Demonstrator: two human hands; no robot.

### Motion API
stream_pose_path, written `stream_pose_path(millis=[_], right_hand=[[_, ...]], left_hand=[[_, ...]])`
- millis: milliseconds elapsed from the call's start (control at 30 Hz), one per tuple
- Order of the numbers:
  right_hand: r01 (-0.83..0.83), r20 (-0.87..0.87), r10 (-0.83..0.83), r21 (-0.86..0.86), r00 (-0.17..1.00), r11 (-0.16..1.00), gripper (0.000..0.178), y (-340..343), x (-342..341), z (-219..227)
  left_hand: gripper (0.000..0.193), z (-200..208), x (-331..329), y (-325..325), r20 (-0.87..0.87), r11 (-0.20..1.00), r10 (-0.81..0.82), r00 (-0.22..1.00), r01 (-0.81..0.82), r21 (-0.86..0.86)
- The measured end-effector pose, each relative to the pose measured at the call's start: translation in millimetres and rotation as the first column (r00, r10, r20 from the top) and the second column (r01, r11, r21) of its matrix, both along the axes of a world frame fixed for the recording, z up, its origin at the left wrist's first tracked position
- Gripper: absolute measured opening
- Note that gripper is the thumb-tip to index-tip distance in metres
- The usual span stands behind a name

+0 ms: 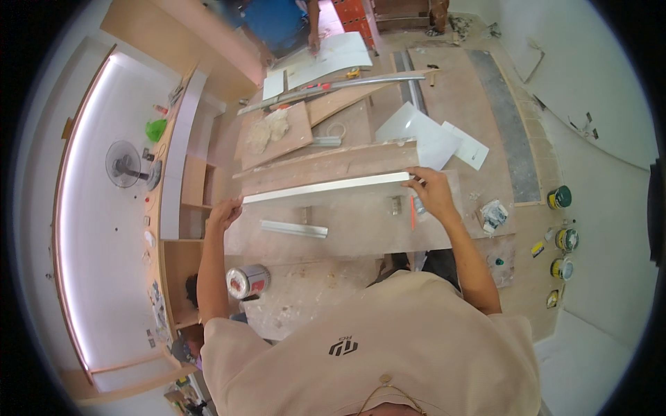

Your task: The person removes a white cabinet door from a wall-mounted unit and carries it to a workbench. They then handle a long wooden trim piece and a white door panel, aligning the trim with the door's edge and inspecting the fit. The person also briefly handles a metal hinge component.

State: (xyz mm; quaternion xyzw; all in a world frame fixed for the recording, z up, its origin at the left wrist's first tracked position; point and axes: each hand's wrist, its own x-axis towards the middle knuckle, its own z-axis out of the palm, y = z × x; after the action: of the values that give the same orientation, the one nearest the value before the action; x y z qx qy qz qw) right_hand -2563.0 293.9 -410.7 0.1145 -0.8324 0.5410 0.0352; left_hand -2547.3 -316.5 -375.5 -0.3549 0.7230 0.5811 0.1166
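A long, narrow white strip (326, 187) spans the space between my two hands, held up over the dusty work board. My left hand (225, 213) grips its left end, fingers closed around it. At the other end, my right hand (428, 188) pinches the strip between thumb and fingers. Below it on the board lies a short pale metal channel piece (295, 229). A thin red pencil-like stick (413, 213) rests near my right hand. Just beyond the strip is a long board with rough edges (333, 161).
A paint can (248, 281) stands by my left forearm. White sheets (420, 135) and a long metal bar (333, 89) lie farther off. Several tubs (559, 197) line the floor at right. Another person in blue (274, 24) works at the far end. A fan (127, 166) stands left.
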Motion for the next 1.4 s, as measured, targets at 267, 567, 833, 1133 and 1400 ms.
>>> stream_pose_path(millis=[267, 567, 833, 1133, 1400], right_hand=[[-0.005, -0.001, 0.005, -0.004, 1.000, 1.000, 0.027, 0, -2, 8], [-0.005, -0.011, 0.005, 0.002, 1.000, 1.000, 0.025, -2, -1, 13], [-0.003, -0.015, 0.003, 0.015, 1.000, 1.000, 0.027, -3, -1, 9], [-0.002, -0.003, 0.002, 0.047, 1.000, 0.999, 0.029, -3, -1, 9], [-0.007, -0.035, 0.010, 0.102, 0.999, 0.995, 0.028, -5, 1, 5]], left_hand=[[0.022, -6, -5, -6, 0.009, 0.997, 0.039, 0.999, -0.040, 0.062], [0.024, -2, -4, 0, 0.014, 0.999, 0.031, 0.999, -0.032, 0.040], [0.025, -4, 7, 3, -0.074, 0.999, 0.034, 0.997, -0.035, -0.013], [0.025, -8, 6, 7, -0.099, 0.998, -0.007, 0.995, 0.000, -0.070], [0.022, -26, 20, -4, -0.291, 0.985, 0.001, 0.957, -0.050, -0.162]])
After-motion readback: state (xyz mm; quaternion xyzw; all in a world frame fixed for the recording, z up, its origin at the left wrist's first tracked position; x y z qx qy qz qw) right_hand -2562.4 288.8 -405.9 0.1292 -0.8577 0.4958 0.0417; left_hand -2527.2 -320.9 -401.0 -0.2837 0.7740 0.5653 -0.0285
